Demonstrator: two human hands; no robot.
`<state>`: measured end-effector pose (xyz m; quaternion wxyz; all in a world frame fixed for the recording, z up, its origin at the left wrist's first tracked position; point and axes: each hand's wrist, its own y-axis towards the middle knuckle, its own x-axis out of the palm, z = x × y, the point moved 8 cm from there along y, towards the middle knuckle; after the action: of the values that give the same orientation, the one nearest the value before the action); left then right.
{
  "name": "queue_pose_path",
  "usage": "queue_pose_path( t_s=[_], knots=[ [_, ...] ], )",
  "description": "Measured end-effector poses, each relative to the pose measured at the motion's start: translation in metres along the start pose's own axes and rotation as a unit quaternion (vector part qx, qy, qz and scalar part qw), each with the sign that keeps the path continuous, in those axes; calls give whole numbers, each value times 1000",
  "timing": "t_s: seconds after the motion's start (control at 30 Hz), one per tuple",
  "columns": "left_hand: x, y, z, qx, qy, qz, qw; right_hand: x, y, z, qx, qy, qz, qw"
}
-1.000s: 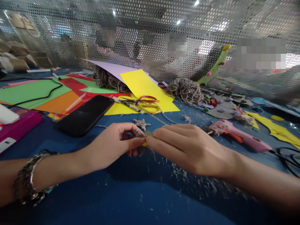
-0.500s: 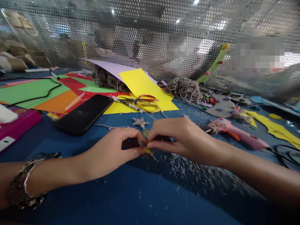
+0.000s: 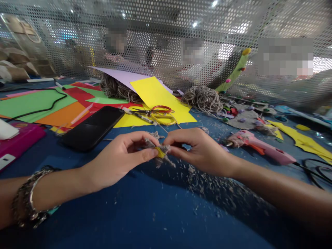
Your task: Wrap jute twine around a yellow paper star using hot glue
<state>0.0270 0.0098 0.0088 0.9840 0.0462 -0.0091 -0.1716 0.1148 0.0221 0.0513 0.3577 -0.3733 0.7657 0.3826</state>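
Observation:
Between my two hands is a small star [image 3: 161,152] with grey yarn on its points and yellow paper showing in the middle. My left hand [image 3: 124,157] pinches its left side, thumb over the yellow part. At its right point, the fingertips of my right hand [image 3: 199,148] are closed on the yarn. Just behind it on the table lies a second grey yarn star [image 3: 155,135], partly hidden by the held one and my fingers.
A black phone [image 3: 94,128] lies left, near scissors [image 3: 163,115] on yellow paper [image 3: 155,95]. Grey yarn [image 3: 203,99] is heaped behind. To the right rests a pink glue gun [image 3: 264,147] with its cord. Fluff and scraps litter the blue table [image 3: 124,214].
The held star has turned and come up, showing more of its yellow middle and yarn points. It and my left hand now cover much of the star behind.

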Motion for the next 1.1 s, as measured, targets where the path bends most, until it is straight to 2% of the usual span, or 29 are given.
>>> queue_pose_path(
  t_s=[0.17, 0.33, 0.5, 0.6, 0.8, 0.9, 1.1],
  knots=[
    [-14, 1, -8, -20, -20, 74, 997, -6, -3, -14, -63, -83, 60, 993],
    [-21, 2, -12, -47, -42, 127, 990, -3, -8, -19, -89, -183, 49, 978],
    [-24, 2, -12, -54, -4, 137, 989, -1, -11, -29, -123, -303, 33, 944],
    [-21, 2, -14, -65, 43, 111, 991, 1, -10, -38, -141, -321, 16, 936],
    [0, 3, -14, -79, 72, 2, 994, 5, -9, -49, -155, -297, -9, 942],
    [9, 1, -13, -87, 83, -33, 992, 4, -9, -45, -137, -267, -17, 954],
    [15, -4, -16, -86, 74, -50, 992, 1, -5, -34, -71, -128, -60, 987]
  ],
)
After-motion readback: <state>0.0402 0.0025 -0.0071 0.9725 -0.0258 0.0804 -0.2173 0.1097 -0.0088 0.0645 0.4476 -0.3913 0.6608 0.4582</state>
